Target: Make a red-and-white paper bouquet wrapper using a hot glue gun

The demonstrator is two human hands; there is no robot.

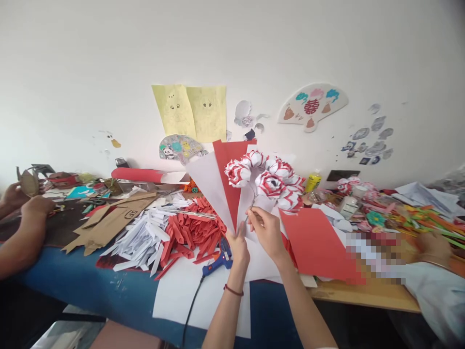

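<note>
Several white paper flowers with red edges (271, 184) form a bouquet in front of me. Their thin stems (253, 199) run down to my right hand (267, 230), which is closed around them with thumb and fingers pinched. Below and to the left, my left hand (239, 246) grips the gathered lower end of the wrapping paper. That wrap has a white sheet (209, 182) on the left and a red sheet (229, 179) behind the flowers. A blue glue gun (219, 261) lies just left of my left hand, its cord trailing down.
Folded white strips (140, 235) and red strips (196, 230) are piled to the left, near torn cardboard (109, 220). Red card (316, 240) lies at right. Another person's hands (36, 206) hold something at far left; a co-worker's hand (434, 247) is at far right.
</note>
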